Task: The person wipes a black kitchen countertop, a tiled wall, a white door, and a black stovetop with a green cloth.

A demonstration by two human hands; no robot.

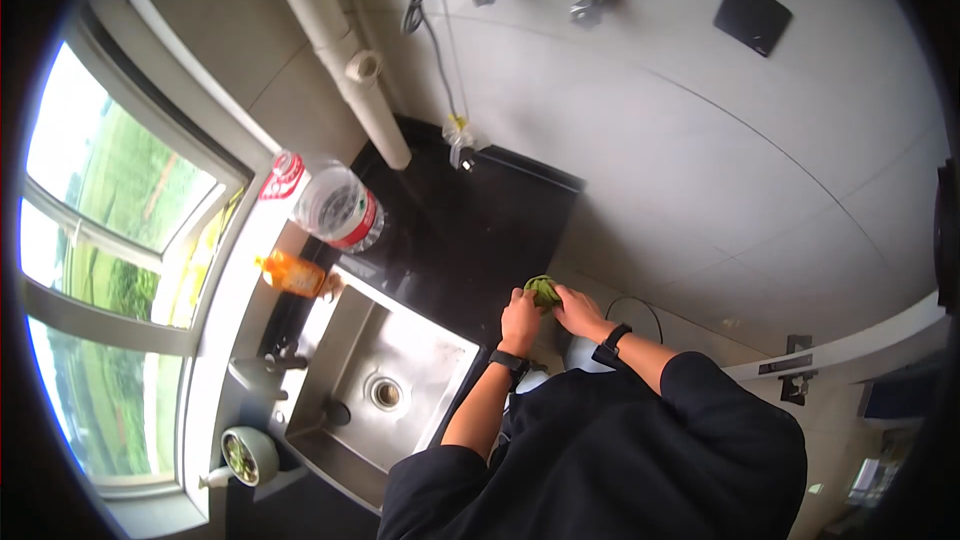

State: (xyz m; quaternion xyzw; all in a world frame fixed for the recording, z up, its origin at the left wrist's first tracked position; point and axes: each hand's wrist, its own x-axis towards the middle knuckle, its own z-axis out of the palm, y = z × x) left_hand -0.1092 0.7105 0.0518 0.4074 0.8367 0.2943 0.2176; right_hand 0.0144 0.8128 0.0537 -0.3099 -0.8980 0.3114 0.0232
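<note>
Both hands grip one crumpled green cloth (541,292) near the front edge of the black countertop (480,240). My left hand (520,321) holds its near left side, with the fingers curled into the fabric. On the right side, my right hand (579,310) pinches the cloth, thumb towards the other hand. A dark band circles each wrist. Left of my hands lies the stainless steel sink (420,360), with a round drain (386,393) and a dark disc (337,412) on its floor.
A large clear plastic bottle (341,210) stands at the counter's back, near an orange bottle (294,274). The tap (281,360) rises behind the sink; a bowl with greens (251,456) sits beside it. A white pipe (337,52) meets the counter, and a plug hangs on a cable (446,79).
</note>
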